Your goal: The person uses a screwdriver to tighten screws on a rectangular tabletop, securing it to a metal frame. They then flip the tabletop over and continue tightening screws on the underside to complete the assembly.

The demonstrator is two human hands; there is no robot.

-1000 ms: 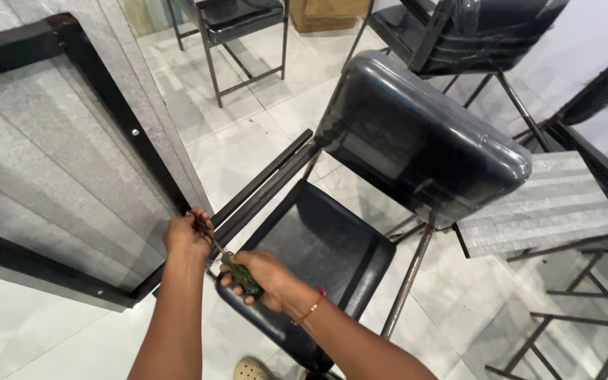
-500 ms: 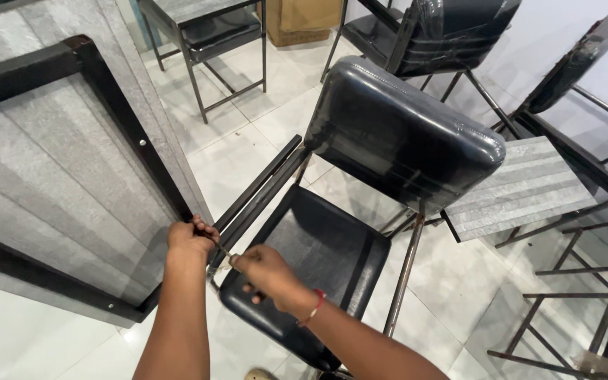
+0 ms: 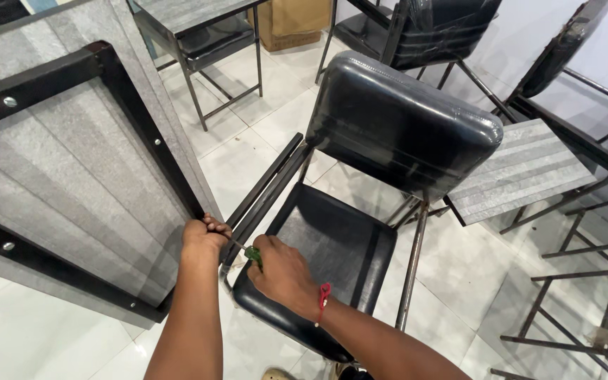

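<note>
A black padded chair (image 3: pixel 402 119) with a metal frame stands before me. Its grey writing board (image 3: pixel 58 176), edged with a black metal frame, is tipped up at the left with the underside facing me. My left hand (image 3: pixel 204 233) is closed at the lower corner of that black frame, where it meets the chair's arm bar (image 3: pixel 265 186). My right hand (image 3: pixel 283 274) grips a screwdriver with a green handle (image 3: pixel 252 254); its shaft points toward my left hand. A red thread is tied around my right wrist.
More black chairs with grey writing boards stand at the right (image 3: pixel 522 169) and at the back (image 3: pixel 205 28). A brown cardboard box (image 3: pixel 290 21) sits on the white tiled floor (image 3: pixel 248 134) behind them. Metal chair legs crowd the right edge.
The view has shifted down and closer. My right hand has moved with the screwdriver nearer to my left hand at the frame's corner.
</note>
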